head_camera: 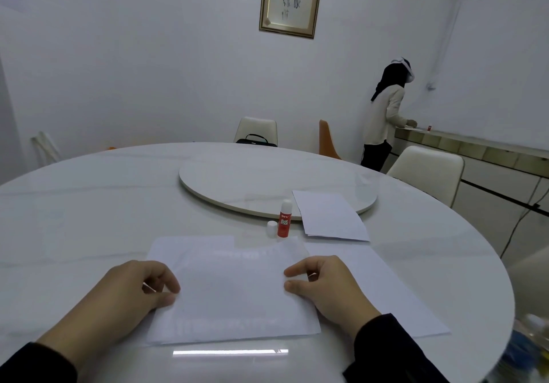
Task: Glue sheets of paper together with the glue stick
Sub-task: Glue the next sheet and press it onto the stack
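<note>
Two white sheets of paper (234, 290) lie stacked on the round white glossy worktop (89, 219) right in front of the person, the upper sheet slightly askew over the lower. Just beyond them stands the red glue stick (284, 219), uncapped, with white lettering reading "GLUE STICK" on its barrel and a small brand mark above that is too blurred to read; its small white cap (271, 228) sits just beside it on the left. The left hand (130, 293) holds the left edge of the top sheet, its fingers (166, 278) curled and pinching the paper against the thumb. The right hand (323, 287) pinches the right edge likewise between curled fingers and thumb. Another white sheet (395, 293) lies under the right wrist, and a small stack of white paper (329, 216) rests farther off, overlapping the white round turntable (237, 180).
</note>
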Demonstrator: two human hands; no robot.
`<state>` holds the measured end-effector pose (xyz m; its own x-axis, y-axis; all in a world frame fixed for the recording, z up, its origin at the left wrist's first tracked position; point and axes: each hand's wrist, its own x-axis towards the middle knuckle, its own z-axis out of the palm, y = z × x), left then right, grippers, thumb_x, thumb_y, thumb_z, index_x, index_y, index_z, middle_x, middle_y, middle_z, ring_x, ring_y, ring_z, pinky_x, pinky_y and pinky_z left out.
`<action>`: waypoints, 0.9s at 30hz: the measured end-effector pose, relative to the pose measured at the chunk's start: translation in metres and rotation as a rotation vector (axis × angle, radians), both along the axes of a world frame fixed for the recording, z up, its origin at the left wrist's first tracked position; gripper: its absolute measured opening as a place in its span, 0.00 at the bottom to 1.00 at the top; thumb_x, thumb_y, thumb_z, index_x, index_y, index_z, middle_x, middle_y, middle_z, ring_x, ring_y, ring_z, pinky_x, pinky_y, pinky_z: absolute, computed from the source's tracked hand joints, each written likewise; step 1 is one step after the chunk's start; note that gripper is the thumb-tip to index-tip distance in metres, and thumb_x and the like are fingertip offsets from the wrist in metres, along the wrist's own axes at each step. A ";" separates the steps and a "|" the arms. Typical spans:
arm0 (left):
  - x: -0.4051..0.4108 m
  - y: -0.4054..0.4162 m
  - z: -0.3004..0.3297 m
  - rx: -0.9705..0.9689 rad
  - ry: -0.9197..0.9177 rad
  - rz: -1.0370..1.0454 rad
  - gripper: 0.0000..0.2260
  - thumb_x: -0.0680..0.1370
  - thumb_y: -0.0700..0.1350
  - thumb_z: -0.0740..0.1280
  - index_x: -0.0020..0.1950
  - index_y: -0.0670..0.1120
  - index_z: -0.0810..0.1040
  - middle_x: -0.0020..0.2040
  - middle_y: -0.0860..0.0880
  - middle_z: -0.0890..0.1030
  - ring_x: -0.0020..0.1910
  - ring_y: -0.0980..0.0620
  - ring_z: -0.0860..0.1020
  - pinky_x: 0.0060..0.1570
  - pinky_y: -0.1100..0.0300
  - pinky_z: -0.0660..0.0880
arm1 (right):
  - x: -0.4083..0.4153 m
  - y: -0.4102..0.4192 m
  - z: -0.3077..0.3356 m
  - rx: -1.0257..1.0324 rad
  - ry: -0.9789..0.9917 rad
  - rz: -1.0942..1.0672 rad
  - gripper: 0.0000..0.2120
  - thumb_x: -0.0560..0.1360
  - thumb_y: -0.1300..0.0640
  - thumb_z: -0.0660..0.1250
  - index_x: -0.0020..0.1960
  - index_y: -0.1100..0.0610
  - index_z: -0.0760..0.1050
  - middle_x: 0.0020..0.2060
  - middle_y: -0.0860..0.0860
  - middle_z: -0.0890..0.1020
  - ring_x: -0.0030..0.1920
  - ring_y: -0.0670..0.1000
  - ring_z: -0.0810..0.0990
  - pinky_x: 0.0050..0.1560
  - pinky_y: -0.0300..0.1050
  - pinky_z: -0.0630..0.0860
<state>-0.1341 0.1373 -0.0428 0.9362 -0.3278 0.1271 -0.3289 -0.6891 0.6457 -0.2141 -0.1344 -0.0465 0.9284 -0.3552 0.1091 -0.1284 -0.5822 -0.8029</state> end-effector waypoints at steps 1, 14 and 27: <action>0.000 0.000 0.000 0.002 0.002 -0.004 0.09 0.68 0.41 0.75 0.32 0.54 0.82 0.30 0.52 0.76 0.30 0.57 0.75 0.32 0.67 0.67 | 0.000 0.000 0.000 -0.007 0.004 -0.003 0.05 0.68 0.55 0.75 0.44 0.48 0.83 0.36 0.43 0.74 0.36 0.42 0.72 0.32 0.27 0.66; -0.004 0.000 -0.001 0.042 -0.014 -0.019 0.09 0.68 0.40 0.74 0.33 0.54 0.81 0.28 0.51 0.74 0.30 0.56 0.72 0.32 0.66 0.66 | 0.002 0.002 -0.004 -0.048 0.013 -0.007 0.06 0.69 0.56 0.74 0.42 0.45 0.81 0.41 0.42 0.75 0.39 0.41 0.73 0.37 0.28 0.66; 0.000 -0.007 -0.008 0.261 -0.110 -0.029 0.10 0.75 0.45 0.69 0.37 0.58 0.74 0.43 0.55 0.71 0.40 0.60 0.72 0.35 0.72 0.63 | 0.003 0.004 -0.008 -0.339 0.017 -0.002 0.11 0.70 0.54 0.73 0.52 0.50 0.79 0.42 0.40 0.70 0.41 0.40 0.71 0.42 0.27 0.67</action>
<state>-0.1340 0.1300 -0.0509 0.9112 -0.3893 0.1348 -0.4091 -0.8165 0.4074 -0.2109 -0.1304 -0.0544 0.9303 -0.3032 0.2062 -0.1414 -0.8156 -0.5611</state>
